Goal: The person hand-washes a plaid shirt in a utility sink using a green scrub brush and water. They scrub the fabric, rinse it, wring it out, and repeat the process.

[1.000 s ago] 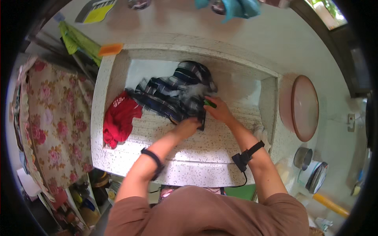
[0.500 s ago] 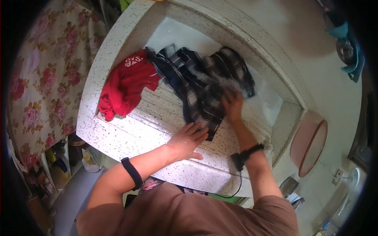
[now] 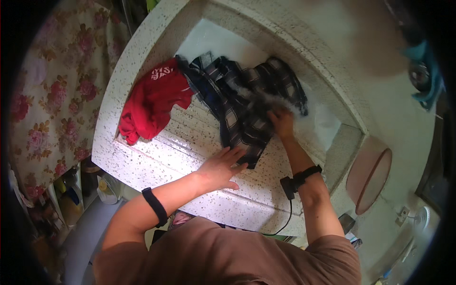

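Observation:
A dark plaid shirt (image 3: 235, 114) with white and grey checks lies wet and bunched across the ridged floor of a speckled stone wash basin (image 3: 156, 168). My left hand (image 3: 221, 167) rests with fingers stretched out on the shirt's near end, pressing it to the stone. On the shirt's right part is my right hand (image 3: 283, 124), its fingers curled down over the cloth. Whitish suds (image 3: 273, 100) lie just beyond it. Whatever is under the right fingers is hidden. To the left, a red garment (image 3: 151, 102) with white print sits heaped against the basin wall.
Pale soapy water (image 3: 216, 38) pools at the basin's far side. Right of the basin stands a pink tub (image 3: 368, 175) on its side. A flowered curtain (image 3: 57, 95) hangs at the left. A cable (image 3: 289, 221) runs from my right arm's black strap (image 3: 304, 178).
My left hand has slid slightly left. The right hand has shifted a little over the shirt, its fingers tucked further under. The red garment stays in place.

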A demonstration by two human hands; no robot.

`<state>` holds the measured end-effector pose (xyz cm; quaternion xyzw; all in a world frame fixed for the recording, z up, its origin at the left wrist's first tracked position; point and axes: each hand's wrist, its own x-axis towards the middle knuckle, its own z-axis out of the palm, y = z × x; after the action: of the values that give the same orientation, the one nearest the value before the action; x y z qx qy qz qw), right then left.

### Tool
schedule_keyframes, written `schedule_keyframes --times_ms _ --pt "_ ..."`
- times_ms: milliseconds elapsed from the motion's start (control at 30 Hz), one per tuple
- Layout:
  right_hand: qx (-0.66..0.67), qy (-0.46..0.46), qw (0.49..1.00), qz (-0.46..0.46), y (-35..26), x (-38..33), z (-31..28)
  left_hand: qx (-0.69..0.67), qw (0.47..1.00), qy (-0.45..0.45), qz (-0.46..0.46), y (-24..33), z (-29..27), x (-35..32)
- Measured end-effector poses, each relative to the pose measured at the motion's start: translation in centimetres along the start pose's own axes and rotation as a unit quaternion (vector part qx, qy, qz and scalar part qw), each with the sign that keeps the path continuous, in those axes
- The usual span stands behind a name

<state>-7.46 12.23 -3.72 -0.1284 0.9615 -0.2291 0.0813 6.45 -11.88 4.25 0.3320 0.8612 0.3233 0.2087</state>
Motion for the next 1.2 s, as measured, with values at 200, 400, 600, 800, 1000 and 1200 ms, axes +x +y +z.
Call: schedule_keyframes --times_ms 200,400,600,800,1000,1200 --pt "0.116 -0.078 0.987 -0.081 -8.0 -7.8 -2.7 -0.049 0.994 -0.067 -0.065 0.0 -0.3 0.8" --pt "0.151 -0.065 0.983 0.079 4.5 0.6 1.5 0.066 0.998 -0.018 0.015 -0.5 0.8 1.3" --pt "0.082 -0.021 0.996 -0.005 12.4 0.7 4.1 0.123 0.990 0.056 0.037 -0.4 2.0 6.7" --pt "0.085 -0.144 0.984 -0.060 -6.9 -4.0 -4.3 -0.014 0.999 0.027 0.040 -0.1 -1.5 -0.4" --pt "0.058 -0.040 0.986 -0.151 -7.5 -5.1 -1.4 -0.145 0.988 0.044 0.018 -1.4 -3.0 -7.7" --pt "-0.061 -0.079 0.992 0.077 -0.5 1.0 -1.7 -0.153 0.988 0.018 -0.016 -0.8 -3.9 -6.7"
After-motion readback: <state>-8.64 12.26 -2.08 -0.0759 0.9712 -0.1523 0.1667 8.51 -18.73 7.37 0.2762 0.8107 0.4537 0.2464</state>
